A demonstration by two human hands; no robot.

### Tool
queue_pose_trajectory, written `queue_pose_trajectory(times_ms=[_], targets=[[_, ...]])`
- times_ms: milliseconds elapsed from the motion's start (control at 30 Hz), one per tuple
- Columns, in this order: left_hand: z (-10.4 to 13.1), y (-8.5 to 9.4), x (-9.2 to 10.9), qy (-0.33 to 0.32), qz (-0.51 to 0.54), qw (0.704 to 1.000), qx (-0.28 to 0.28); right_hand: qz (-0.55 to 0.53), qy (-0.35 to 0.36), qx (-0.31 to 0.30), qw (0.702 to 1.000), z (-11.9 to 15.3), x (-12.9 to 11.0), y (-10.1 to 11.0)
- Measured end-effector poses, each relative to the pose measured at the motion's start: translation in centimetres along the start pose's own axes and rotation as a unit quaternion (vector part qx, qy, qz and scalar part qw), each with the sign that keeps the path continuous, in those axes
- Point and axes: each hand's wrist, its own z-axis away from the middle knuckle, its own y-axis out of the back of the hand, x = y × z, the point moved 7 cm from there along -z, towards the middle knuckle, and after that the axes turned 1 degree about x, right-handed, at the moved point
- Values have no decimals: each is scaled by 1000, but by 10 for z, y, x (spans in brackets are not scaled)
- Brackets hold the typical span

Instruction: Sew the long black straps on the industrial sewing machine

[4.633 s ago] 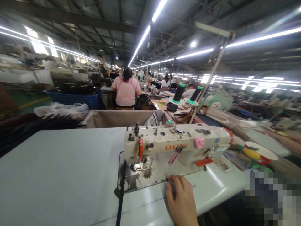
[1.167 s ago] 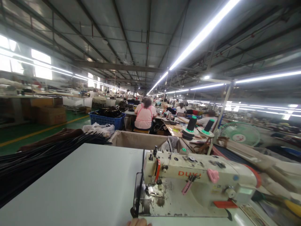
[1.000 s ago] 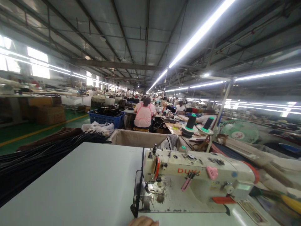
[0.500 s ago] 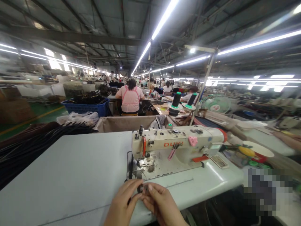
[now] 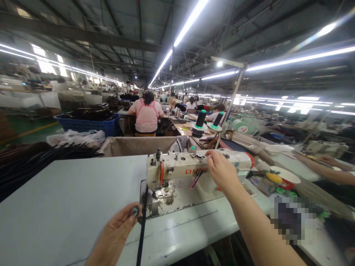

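A small round metal bobbin case (image 5: pixel 135 211) is pinched between the thumb and fingers of my left hand (image 5: pixel 118 229), above the table just left of the machine bed. My right hand (image 5: pixel 222 170) reaches over to the top of the white sewing machine (image 5: pixel 177 168), covering part of its orange lettering. Its fingers are closed near the round dial on the machine head; what lies between them is hidden. Below the needle area, the metal bed plate (image 5: pixel 166 199) looks stained. A narrow dark strip (image 5: pixel 142 236) runs from the bed toward the table's front edge.
Black thread cones (image 5: pixel 201 119) stand behind the machine. At left are dark straps (image 5: pixel 24 173) and a blue crate (image 5: pixel 88 125). A green fan (image 5: pixel 242 125) and a bowl (image 5: pixel 285 175) are at right. A person in pink (image 5: pixel 146 114) sits ahead; another person's arms show at right.
My hands have parted. The right has moved up and forward to the machine's top; the left has shifted left with the bobbin case. The view has turned slightly right.
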Motion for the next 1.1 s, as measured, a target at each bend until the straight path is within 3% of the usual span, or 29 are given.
queue_pose_trajectory(times_ms=[233,467,567,667,800,933,1000,1100], targets=[[2,-3,5,19,65,997,27,68,42,-57,995,-36,-7,-21],[1,-2,4,31,111,992,50,64,65,-21,996,-34,-14,-23],[1,-5,1,55,125,990,45,38,59,41,997,-38,-14,-9],[0,-7,-2,65,125,990,24,1,58,114,992,-54,-11,19],[0,-8,-1,45,107,993,-25,-161,135,124,970,-62,-19,43],[6,-12,4,20,79,994,-66,-285,163,85,941,-15,-36,24],[10,-18,7,16,66,994,-91,-266,202,60,941,27,-54,2],[17,-26,10,8,51,992,-118,-293,224,-48,928,91,-78,-43]])
